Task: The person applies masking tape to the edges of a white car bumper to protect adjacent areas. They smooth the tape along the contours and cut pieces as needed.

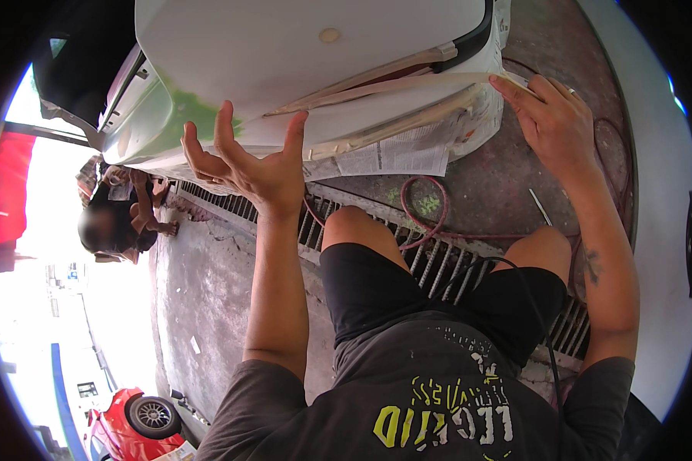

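In front of me is a white car body [231, 38] with a green-tinted patch [200, 107] on its left part. A long strip of pale masking tape [392, 87] runs across it, beside a narrow dark-red slot edged with tape. My right hand [550, 115] pinches the strip's right end at the body's corner; whether a roll sits in the palm is hidden. My left hand [257, 165] is raised with fingers spread and holds nothing. Its thumb tip is close to the strip's left end, but I cannot tell whether they touch.
Taped newspaper [396, 150] covers the lower body. A red hose [438, 234] loops over a metal floor grate [442, 265]. A thin rod [540, 206] lies near my right knee. Another person [119, 215] crouches at the left; a red car [134, 430] stands lower left.
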`<state>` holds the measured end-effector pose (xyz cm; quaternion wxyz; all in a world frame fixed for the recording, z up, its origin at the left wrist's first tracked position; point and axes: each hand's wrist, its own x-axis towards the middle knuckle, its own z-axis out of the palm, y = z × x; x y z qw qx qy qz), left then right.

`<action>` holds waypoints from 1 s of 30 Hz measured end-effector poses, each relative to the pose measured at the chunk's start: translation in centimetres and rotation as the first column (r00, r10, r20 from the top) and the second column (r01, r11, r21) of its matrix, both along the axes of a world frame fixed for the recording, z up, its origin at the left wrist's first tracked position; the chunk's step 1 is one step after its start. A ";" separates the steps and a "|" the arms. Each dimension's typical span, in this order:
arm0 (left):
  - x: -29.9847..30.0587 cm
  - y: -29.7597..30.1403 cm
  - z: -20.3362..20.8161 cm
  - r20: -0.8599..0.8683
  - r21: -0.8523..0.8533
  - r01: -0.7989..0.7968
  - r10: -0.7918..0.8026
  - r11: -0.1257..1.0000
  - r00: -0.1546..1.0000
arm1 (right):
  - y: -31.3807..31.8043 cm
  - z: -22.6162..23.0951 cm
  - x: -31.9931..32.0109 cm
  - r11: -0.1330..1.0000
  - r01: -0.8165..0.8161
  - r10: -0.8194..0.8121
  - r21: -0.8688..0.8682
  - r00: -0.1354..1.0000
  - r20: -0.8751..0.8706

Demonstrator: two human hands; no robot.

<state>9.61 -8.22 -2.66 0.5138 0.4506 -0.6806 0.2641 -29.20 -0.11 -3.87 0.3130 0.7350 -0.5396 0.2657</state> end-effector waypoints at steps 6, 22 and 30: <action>-0.8 -0.6 1.3 0.024 0.139 -0.060 0.058 0.989 0.998 | -0.1 0.0 -0.8 0.998 -0.033 0.029 -0.045 0.997 -0.074; -1.7 -0.6 2.1 0.146 0.151 -0.106 0.084 0.983 0.986 | -2.5 -1.2 -1.2 0.992 0.026 -0.038 -0.126 0.995 -0.094; -2.8 -1.9 2.7 0.241 0.012 -0.056 0.051 0.998 0.969 | -2.5 -1.0 -1.6 0.992 0.034 -0.048 -0.122 0.992 -0.115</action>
